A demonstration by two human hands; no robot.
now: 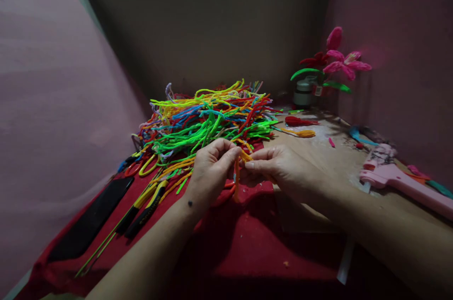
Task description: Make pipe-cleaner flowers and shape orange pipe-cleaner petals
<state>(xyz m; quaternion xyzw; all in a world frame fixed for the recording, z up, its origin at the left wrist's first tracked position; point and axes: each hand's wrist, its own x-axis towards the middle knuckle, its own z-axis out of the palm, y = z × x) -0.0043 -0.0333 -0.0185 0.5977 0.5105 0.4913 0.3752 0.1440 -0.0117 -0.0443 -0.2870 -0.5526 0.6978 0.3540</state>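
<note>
An orange pipe cleaner is pinched between both hands above the red cloth, and one length of it hangs down. My left hand is closed, with thumb and forefinger gripping it from the left. From the right, my right hand holds a bent part of the same pipe cleaner in its closed fingertips. Just behind the hands spreads a large pile of pipe cleaners in green, yellow, red, blue and orange. The fingers partly hide the shape of the held piece.
Pliers, scissors and a black phone-like slab lie at left on the red cloth. A pink glue gun rests at right. Red and orange petal-like loops lie on the board. Pink flowers stand behind.
</note>
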